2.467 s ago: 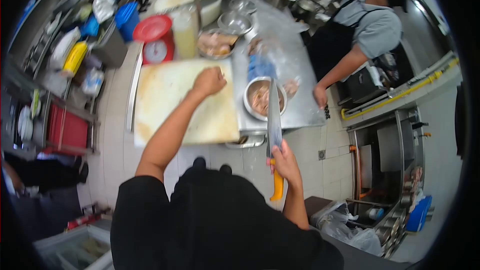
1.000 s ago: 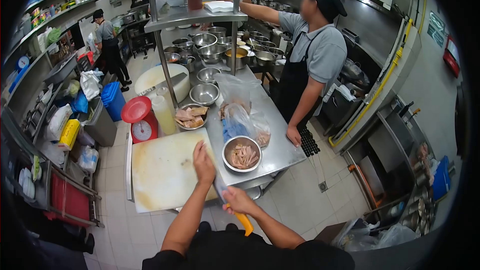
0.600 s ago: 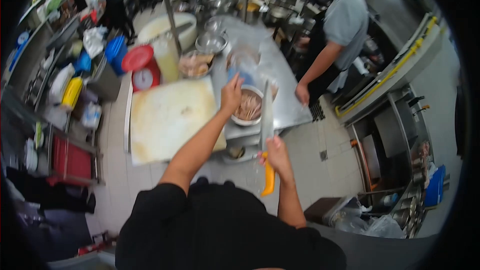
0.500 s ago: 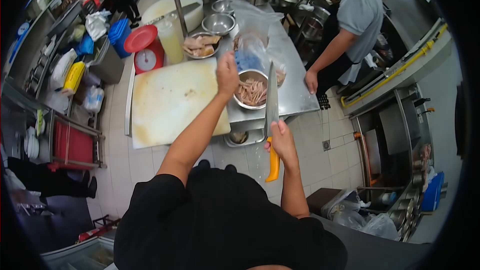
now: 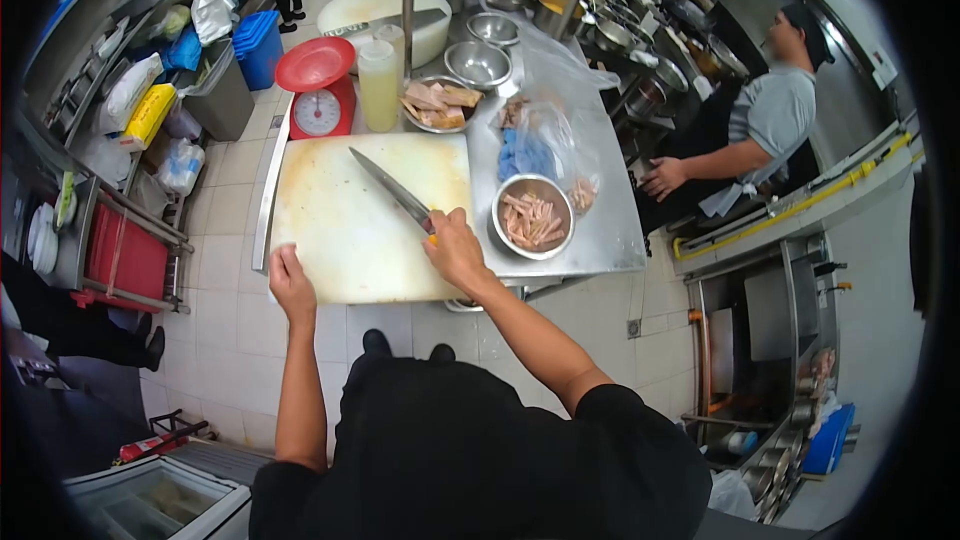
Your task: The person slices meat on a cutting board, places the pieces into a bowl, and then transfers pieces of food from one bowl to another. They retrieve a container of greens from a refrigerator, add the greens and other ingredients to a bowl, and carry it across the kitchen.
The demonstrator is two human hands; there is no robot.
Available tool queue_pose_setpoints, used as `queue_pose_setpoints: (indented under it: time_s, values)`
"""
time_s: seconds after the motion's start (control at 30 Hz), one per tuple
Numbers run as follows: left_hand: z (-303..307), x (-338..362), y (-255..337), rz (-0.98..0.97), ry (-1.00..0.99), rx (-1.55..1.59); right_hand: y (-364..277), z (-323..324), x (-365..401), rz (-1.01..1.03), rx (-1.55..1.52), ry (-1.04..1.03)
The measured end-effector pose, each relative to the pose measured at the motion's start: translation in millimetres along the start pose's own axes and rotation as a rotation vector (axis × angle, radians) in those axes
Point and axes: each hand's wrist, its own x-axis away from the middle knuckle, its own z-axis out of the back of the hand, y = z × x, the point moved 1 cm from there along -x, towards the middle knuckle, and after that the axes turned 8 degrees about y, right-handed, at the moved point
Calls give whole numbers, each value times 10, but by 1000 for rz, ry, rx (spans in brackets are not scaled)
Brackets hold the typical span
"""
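Note:
My right hand (image 5: 456,252) grips the handle of a large kitchen knife (image 5: 390,188). The blade points to the far left, low over the white cutting board (image 5: 365,255), and only a bit of the orange handle shows. At the board's near left corner is my left hand (image 5: 292,285), fingers curled in, nothing showing in them. Right of the board, a steel bowl (image 5: 497,240) contains pink strips of meat (image 5: 532,220). Behind the board, larger pale meat pieces (image 5: 440,100) fill another bowl.
A red scale (image 5: 320,110), a bottle of yellowish liquid (image 5: 379,90) and a white tub (image 5: 440,35) with a knife across it line the back. Plastic bags (image 5: 550,140) lie on the steel table (image 5: 610,250). A person (image 5: 770,120) stands at the right.
The knife has swung from upright beside the strip bowl to over the board, still in my right hand. My left hand has moved from near that bowl to the board's left corner.

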Motion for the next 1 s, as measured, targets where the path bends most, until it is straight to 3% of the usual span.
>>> queue_pose_setpoints:
  time_s: [0.1,0.17,0.23,0.4,0.57,0.67,0.77,0.8,0.83,0.9,1.0]
  values:
    - [124,92,-241,155,-104,-10,2,-202,-196,73,173,-11]
    - [79,102,-221,141,-153,3,-30,-131,-448,129,311,-18]
    - [-46,38,-67,-77,-131,80,-59,13,-796,60,154,-35]
    - [-199,-120,-54,-55,-488,2,195,370,-2061,41,361,278]
    - [-146,-112,16,26,-554,3,617,505,-2960,149,475,342]
    - [-176,-128,-88,9,-492,40,1021,444,-3457,172,606,103]
    - [-172,-124,-65,110,-473,60,1720,125,-4167,406,1008,-377]
    - [-161,-145,32,105,-457,44,1921,49,-4269,275,784,-212]
    - [-161,-136,79,86,-446,37,1755,139,-4214,288,784,-271]
    - [-162,-163,80,88,-436,6,2039,44,-4454,478,911,-274]
    - [-178,-152,111,88,-415,-70,1521,286,-4288,496,878,-347]
